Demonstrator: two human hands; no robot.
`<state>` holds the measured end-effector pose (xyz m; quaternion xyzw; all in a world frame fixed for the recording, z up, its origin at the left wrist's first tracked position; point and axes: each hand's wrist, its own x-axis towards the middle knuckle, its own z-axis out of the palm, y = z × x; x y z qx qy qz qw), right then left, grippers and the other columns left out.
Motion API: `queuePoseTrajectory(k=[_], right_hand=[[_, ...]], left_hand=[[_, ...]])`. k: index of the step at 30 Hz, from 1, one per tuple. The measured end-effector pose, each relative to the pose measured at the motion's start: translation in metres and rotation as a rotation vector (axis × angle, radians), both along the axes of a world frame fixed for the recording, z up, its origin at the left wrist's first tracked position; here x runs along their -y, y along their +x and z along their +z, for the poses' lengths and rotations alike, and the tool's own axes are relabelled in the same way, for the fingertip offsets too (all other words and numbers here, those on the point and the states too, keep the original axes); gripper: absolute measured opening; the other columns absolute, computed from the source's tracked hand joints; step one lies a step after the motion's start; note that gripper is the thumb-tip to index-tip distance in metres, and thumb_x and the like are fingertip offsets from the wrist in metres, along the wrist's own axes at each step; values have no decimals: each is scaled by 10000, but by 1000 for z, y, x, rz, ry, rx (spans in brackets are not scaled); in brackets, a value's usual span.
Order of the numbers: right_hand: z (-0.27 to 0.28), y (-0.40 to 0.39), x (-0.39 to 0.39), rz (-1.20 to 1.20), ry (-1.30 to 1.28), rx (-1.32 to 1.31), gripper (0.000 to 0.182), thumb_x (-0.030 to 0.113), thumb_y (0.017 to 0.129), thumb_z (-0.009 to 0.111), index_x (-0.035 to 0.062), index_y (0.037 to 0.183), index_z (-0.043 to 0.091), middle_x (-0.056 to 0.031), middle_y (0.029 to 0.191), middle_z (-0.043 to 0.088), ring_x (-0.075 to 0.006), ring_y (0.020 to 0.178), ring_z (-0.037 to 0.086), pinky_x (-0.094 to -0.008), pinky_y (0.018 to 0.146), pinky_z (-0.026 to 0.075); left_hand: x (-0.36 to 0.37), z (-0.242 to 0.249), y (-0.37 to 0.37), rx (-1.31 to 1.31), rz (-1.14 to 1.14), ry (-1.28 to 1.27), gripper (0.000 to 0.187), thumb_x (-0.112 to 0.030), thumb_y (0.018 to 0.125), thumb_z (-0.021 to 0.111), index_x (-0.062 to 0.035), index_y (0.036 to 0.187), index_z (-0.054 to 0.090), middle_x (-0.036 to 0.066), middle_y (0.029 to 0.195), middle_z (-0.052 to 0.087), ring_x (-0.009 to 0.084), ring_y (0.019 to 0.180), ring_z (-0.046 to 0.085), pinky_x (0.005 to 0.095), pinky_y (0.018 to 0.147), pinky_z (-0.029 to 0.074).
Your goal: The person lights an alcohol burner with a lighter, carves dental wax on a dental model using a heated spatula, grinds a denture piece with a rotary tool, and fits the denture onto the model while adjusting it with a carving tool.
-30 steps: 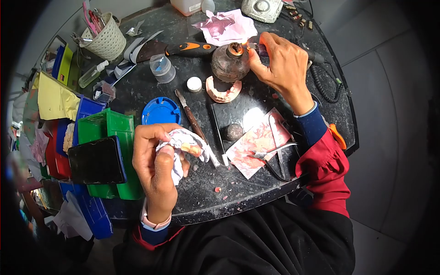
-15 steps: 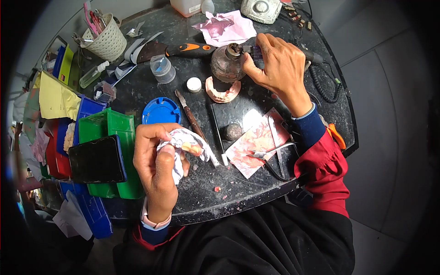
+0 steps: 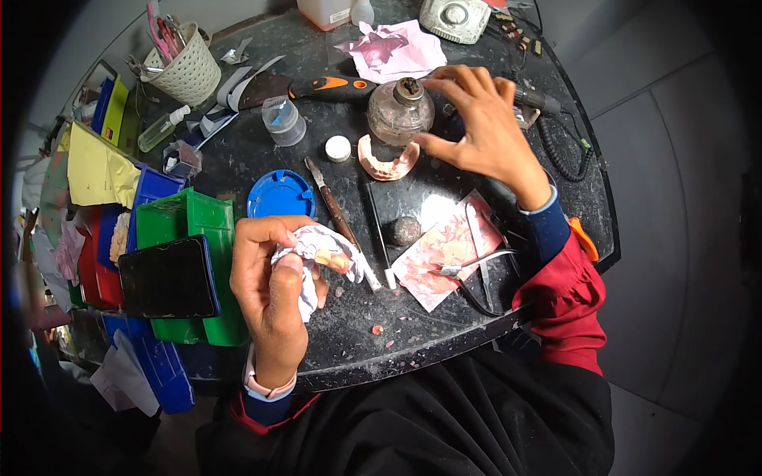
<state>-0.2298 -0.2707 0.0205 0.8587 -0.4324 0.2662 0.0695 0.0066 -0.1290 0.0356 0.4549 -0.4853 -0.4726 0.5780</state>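
Left hand (image 3: pixel 274 289): closed, pinching crumpled white cloth (image 3: pixel 308 297) with a small tooth-colored piece (image 3: pixel 329 259) showing in its folds; same grip as earlier frames
Right hand (image 3: pixel 490 133): open, thumb and fingers spread, beside the glass burner (image 3: pixel 397 119); fingertip contact with burner unclear
Change, right hand: fingers had a lighter at the burner top; now spread apart
Change, flame: lit by the burner top 1.0 s ago, gone now
Burner: upright, neck and dark wick now uncovered
Small piece: in left hand, above near part of the black table (image 3: pixel 349 317)
Pink arch (image 3: pixel 387 168): on table, just on the near side of the burner, unmoved
Knife (image 3: pixel 335 211): on table, right of the blue lid (image 3: pixel 279 195)
Pliers (image 3: pixel 456 270): on the pink-stained paper (image 3: pixel 425 266)
Dark ball (image 3: pixel 405 231): beside that paper
Phone (image 3: pixel 168 278): leaning over the green bin (image 3: pixel 171 329)
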Motion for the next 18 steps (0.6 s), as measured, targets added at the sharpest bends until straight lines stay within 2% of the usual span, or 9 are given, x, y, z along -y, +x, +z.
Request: queuePoseTrajectory(k=[3,4,8,11,12,15,16,18], right_hand=[[-3,-1,3,-32,107,-23,632,483,601,705,34,1034,606,-75,1048,532,-221,1011,451,-367,847,276],[1,-1,2,-19,75,3,621,523,556,731,31,924,641,-61,978,543,-212,964,469,-357,831,273],[12,-8,-6,14,174,4,619,597,461,743,36,702,646,-37,788,554,-202,826,496,-342,768,278],[13,-11,-9,-47,117,-31,624,597,459,745,41,722,642,-31,803,547,-191,837,493,-343,754,278],[11,-10,-7,-68,129,-17,658,599,456,746,39,791,660,-45,881,551,-200,888,491,-353,766,289],[-11,-6,2,-34,-78,93,703,602,464,744,39,878,671,-66,968,541,-219,946,480,-361,793,299],[-12,-5,2,-53,-36,65,756,617,462,737,26,930,671,-86,1012,531,-232,986,470,-372,822,301],[-16,-1,2,-69,-26,62,777,629,453,732,18,928,670,-86,1006,531,-230,987,467,-381,828,298]], left_hand=[[0,0,-1,-2,-7,7,128,-67,810,360,-47,936,362,146,913,517,124,623,535,195,389,394],[0,0,0,-2,-9,8,128,-67,810,360,-47,937,361,147,915,516,124,621,534,196,389,395],[1,-2,0,17,7,2,137,-82,808,366,-46,940,351,163,912,510,127,597,515,197,389,390],[0,0,-4,7,16,2,143,-93,805,371,-44,938,346,173,911,507,125,564,493,198,378,374],[-1,-1,-4,21,29,16,155,-111,799,371,-45,935,338,180,911,502,126,531,469,201,364,359],[-2,2,-5,21,35,12,144,-94,808,376,-31,934,348,168,886,519,119,556,514,199,409,389],[-1,1,-7,28,56,6,143,-103,813,375,-32,933,344,168,872,518,116,547,512,198,404,389],[-1,1,-5,34,30,-1,143,-106,815,376,-32,932,342,168,867,518,115,543,513,198,403,390]])
